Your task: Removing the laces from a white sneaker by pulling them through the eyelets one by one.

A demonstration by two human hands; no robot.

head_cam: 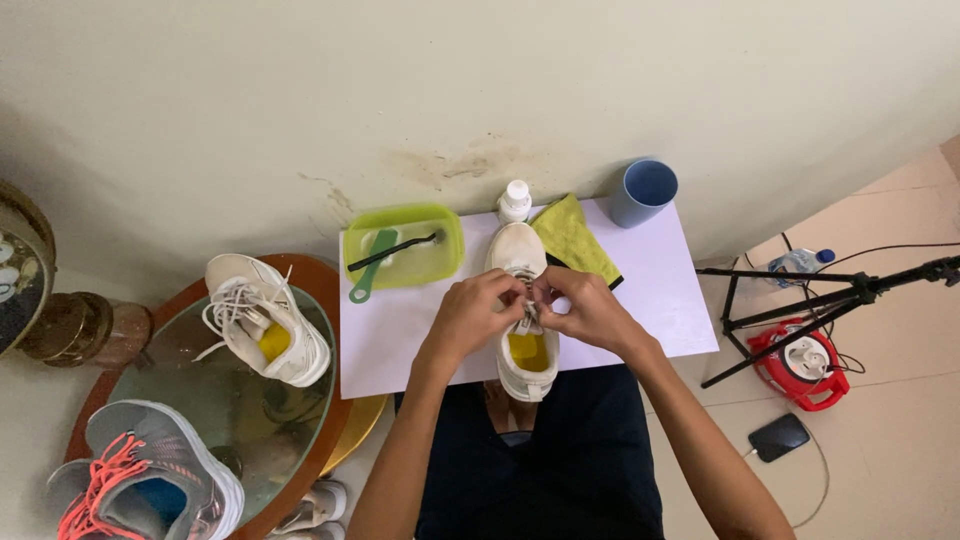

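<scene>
Green tub (447, 262) holds a brush (371, 268); both hands (527, 303) grip a shoe (522, 252).

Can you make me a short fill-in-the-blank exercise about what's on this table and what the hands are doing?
1. Both hands, left hand and right hand, work at the laces of a white ____.
2. The brush lies in a ____ tub.
3. The cup at the table's far corner is ____.
4. The cloth beside the bottle is ____.

Missing words: shoe; green; blue; yellow
</scene>
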